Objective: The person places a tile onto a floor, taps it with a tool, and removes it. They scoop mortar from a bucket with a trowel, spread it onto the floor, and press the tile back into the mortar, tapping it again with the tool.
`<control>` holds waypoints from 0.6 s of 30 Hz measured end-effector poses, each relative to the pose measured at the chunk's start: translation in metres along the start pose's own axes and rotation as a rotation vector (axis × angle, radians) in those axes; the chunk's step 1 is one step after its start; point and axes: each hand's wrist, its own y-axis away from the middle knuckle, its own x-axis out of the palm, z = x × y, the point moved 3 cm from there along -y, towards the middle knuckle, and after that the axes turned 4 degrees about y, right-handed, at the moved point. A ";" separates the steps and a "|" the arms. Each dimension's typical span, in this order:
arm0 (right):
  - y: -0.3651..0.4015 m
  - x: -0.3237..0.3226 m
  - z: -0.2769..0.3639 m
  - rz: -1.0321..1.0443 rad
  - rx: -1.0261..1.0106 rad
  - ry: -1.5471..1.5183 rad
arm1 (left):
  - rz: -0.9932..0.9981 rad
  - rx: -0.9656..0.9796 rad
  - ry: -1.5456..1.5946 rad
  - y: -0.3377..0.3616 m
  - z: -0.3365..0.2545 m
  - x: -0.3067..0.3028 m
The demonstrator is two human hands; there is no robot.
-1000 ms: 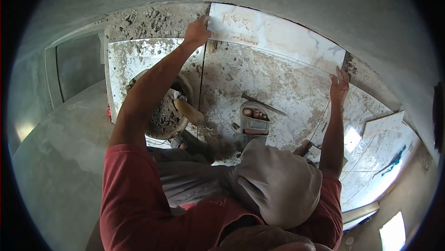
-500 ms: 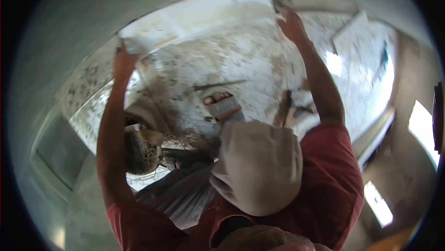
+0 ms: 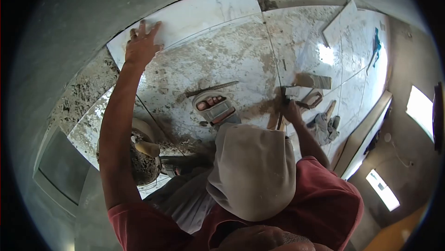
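Note:
A long white marbled tile [image 3: 204, 12] lies along the wall. My left hand [image 3: 143, 47] rests on the tile's left end with its fingers spread. Low on the right, my right hand [image 3: 291, 111] is closed around a hammer-like tool [image 3: 283, 95], whose dark upper part shows beside a pale grey piece; the fingers partly hide it. Just beyond that hand lie a wooden block [image 3: 314, 81] and a brown loop-shaped handle [image 3: 311, 99]. A thin rod [image 3: 212, 88] lies on the dirty floor tiles in front of my sandalled foot [image 3: 215, 109].
A bucket of mortar [image 3: 144, 165] with a wooden-handled tool [image 3: 148, 148] stands at left. Rough mortar [image 3: 88, 86] borders the tile's left end. A cut tile [image 3: 340, 23], a grey cloth [image 3: 324, 129] and a blue item [image 3: 376, 47] lie at right.
My right hand has left the tile's right end and come down to the hammer-like tool. My left hand has moved from the tile's left edge onto its face, fingers spread.

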 end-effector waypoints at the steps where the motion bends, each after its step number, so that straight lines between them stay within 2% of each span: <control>1: 0.001 0.013 -0.005 -0.092 0.002 -0.060 | 0.035 -0.007 -0.018 -0.001 -0.002 -0.003; 2: 0.002 0.018 -0.007 -0.182 0.007 -0.123 | 0.034 -0.021 -0.018 0.001 -0.001 -0.002; 3: 0.001 0.014 -0.004 -0.185 -0.006 -0.126 | 0.038 -0.015 -0.012 0.001 0.000 0.000; 5: -0.001 -0.003 0.005 -0.018 0.081 -0.215 | 0.075 -0.017 -0.015 0.002 -0.003 -0.005; 8: -0.016 -0.089 0.067 -0.132 -0.035 -0.228 | 0.084 -0.030 -0.046 0.003 -0.006 -0.009; 10: -0.024 -0.146 0.106 0.105 -0.056 -0.754 | 0.077 -0.023 -0.065 0.001 -0.007 -0.009; 12: -0.043 -0.175 0.136 -0.094 -0.171 -1.074 | 0.086 -0.033 -0.081 0.002 -0.004 -0.004; 14: -0.052 -0.222 0.183 -0.292 -0.452 -1.243 | 0.021 -0.007 -0.090 0.001 -0.003 -0.002; 16: -0.069 -0.257 0.220 -0.459 -0.652 -1.286 | 0.022 0.001 -0.113 0.003 -0.004 -0.005; 18: -0.073 -0.283 0.244 -0.412 -0.629 -0.684 | 0.018 0.001 -0.132 0.002 -0.004 -0.009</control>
